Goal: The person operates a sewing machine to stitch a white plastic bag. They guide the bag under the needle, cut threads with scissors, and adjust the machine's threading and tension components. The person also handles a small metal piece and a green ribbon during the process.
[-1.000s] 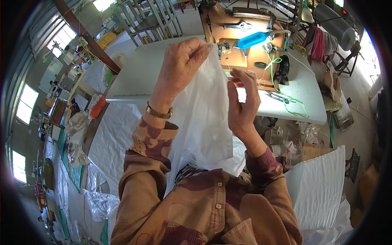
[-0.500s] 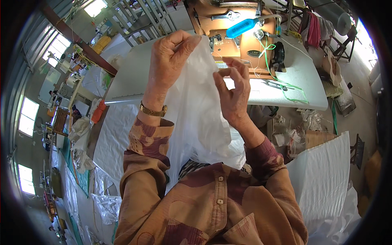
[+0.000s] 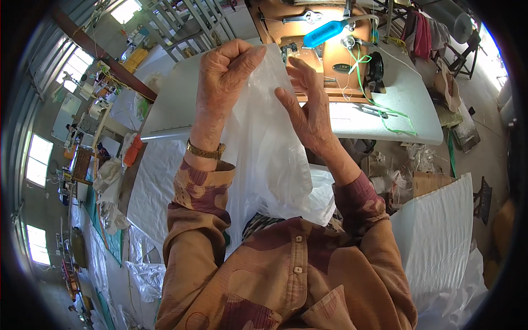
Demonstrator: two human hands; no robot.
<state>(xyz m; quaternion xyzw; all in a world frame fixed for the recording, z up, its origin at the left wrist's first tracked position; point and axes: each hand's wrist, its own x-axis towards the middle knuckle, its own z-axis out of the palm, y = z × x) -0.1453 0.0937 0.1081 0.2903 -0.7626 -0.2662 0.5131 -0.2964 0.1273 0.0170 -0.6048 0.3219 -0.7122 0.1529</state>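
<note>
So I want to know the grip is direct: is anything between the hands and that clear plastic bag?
Nothing visible. The left hand is closed on the top edge of the thin translucent plastic bag, and the right hand lies open-fingered against its other side. The white sewing table lies beyond them.

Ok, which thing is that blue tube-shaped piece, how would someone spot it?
Start at the white worktable beyond the raised hands; a tan sewing machine stands on it. The blue tube-shaped piece lies across the machine's top, above the right hand. It is the only bright blue thing there.
</note>
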